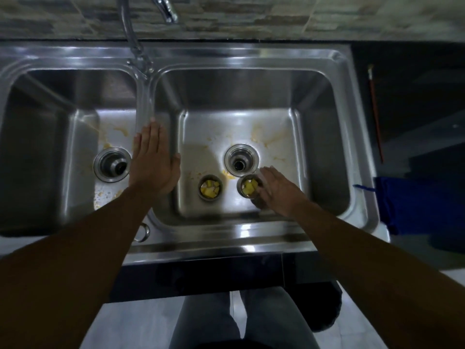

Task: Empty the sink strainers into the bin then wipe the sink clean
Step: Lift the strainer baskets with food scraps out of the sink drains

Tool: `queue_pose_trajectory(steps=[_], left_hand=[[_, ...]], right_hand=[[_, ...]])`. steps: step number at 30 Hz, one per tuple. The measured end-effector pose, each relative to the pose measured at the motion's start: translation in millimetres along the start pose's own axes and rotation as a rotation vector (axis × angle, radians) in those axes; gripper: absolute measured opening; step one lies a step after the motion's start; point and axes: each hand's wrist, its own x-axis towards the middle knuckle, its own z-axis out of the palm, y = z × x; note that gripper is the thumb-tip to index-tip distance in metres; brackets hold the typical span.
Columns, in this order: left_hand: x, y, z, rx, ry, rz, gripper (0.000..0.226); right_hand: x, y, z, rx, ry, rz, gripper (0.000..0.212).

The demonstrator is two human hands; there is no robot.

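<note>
Well, the two strainers are out of their drains and stand on the floor of the right basin (226, 122), near its front wall, each upright and holding yellow food scraps (206, 193). The right strainer (249, 188) sits just in front of the open drain hole (241, 159), and the right hand (275, 191) has its fingers curled round it, grasping its rim and side. The left strainer (210, 181) stands free beside it, apart from either hand. The left hand (153, 159) lies flat — fingers straight and together, palm down on the steel divider (144, 96) between the two basins — holding nothing. Yellowish smears (259, 137) mark the floors of both basins, and the drain (112, 164) of the left basin (37, 147) is open too. The tap (166, 10) arches over the back rim of the sink (226, 238). Off to the right, on the dark counter (415, 84), lie a thin red-handled stick (376, 117) and, nearer, a blue cloth (395, 205).
</note>
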Motion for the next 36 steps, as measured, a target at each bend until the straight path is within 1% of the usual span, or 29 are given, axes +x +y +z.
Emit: queue_pose_trajectory(steps=[2,3,5,8,11,15,19,21,24,28,30,31,34,36], left_hand=[[-1,13,-4,-0.038,-0.055,-0.03,0.076],[-5,26,-6,-0.038,-0.068,-0.017,0.075],[-21,64,-7,-0.055,-0.093,0.064,0.071],[-57,136,-1,-0.223,-0.206,0.165,0.066],[-83,195,16,-0.182,-0.257,0.302,0.067],[-96,238,31,-0.148,-0.329,0.362,0.067],[-101,262,45,-0.075,-0.365,0.343,0.068],[-102,268,50,-0.046,-0.361,0.316,0.073],[-104,268,55,-0.127,-0.335,0.269,0.083],[-108,266,57,-0.153,-0.217,0.287,0.075],[-110,266,56,-0.174,-0.194,0.289,0.072],[-109,267,57,-0.178,-0.197,0.288,0.071],[-109,268,55,-0.174,-0.208,0.285,0.067],[-109,269,51,-0.17,-0.214,0.289,0.065]], right_hand=[[-11,7,-8,-0.001,0.028,0.02,0.057],[-16,11,-13,-0.006,0.043,0.024,0.057],[-23,16,-26,-0.019,0.088,0.013,0.057],[-32,24,-52,-0.069,0.219,0.01,0.057],[-41,35,-79,-0.108,0.369,0.023,0.059],[-52,61,-110,-0.128,0.492,0.062,0.059],[-52,90,-129,-0.144,0.516,0.108,0.056],[-46,103,-137,-0.141,0.509,0.129,0.055],[-32,118,-151,-0.118,0.524,0.145,0.056],[-10,132,-168,-0.064,0.536,0.196,0.07],[-2,138,-172,-0.067,0.525,0.23,0.07],[1,142,-175,-0.066,0.538,0.237,0.065],[6,149,-180,-0.139,0.638,0.225,0.04],[7,151,-183,-0.163,0.67,0.258,0.029]])
